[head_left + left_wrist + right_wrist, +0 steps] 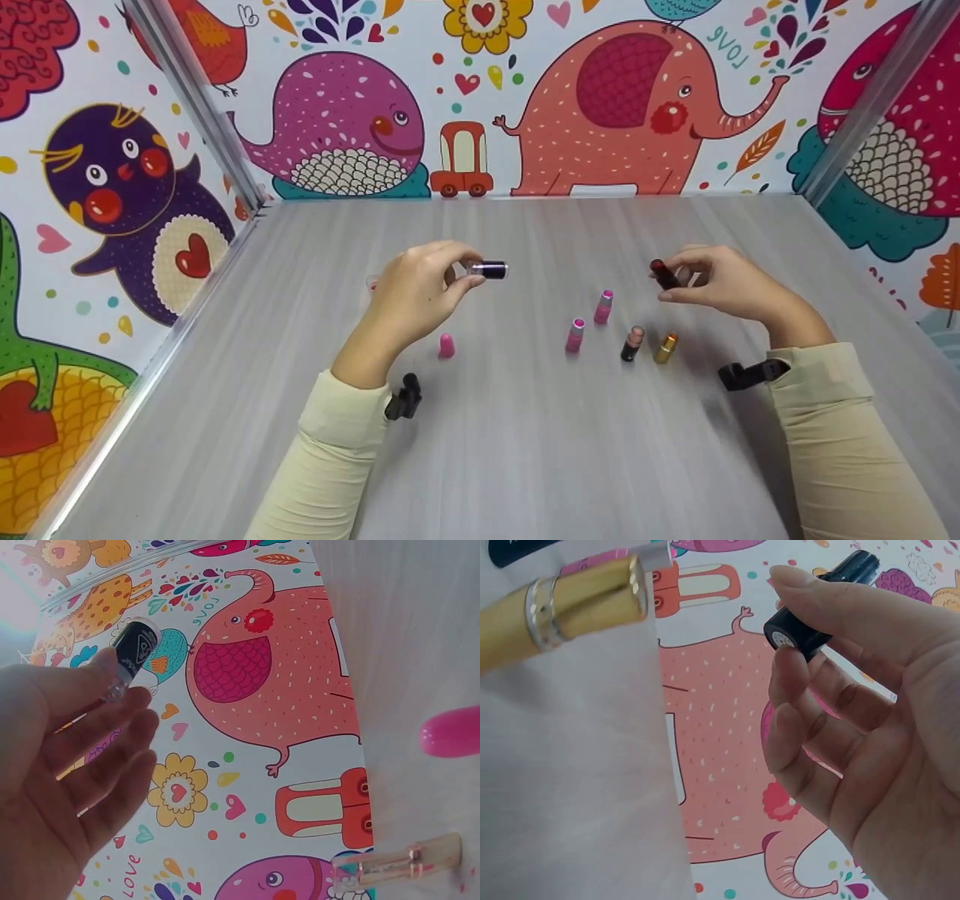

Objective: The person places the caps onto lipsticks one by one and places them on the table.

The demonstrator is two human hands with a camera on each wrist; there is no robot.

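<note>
Over the left half of the table, my left hand (420,289) pinches a short dark cylinder with a clear end, which looks like a lipstick cap (491,270). The left wrist view shows this cap (135,643) as black with a pale logo, between thumb and fingertips. Farther right, my right hand (720,281) grips a black lipstick (664,275) with a dark red tip, held tilted. In the right wrist view the black lipstick's (802,631) flat base faces the camera. Both held pieces are raised and well apart.
Two pink lipsticks (575,336), a black lipstick with a nude tip (632,344) and a gold lipstick (666,348) stand uncapped between the hands. A pink rounded cap (447,346) stands by the left wrist. A clear-and-gold tube (409,861) is mostly hidden behind the left hand in the head view.
</note>
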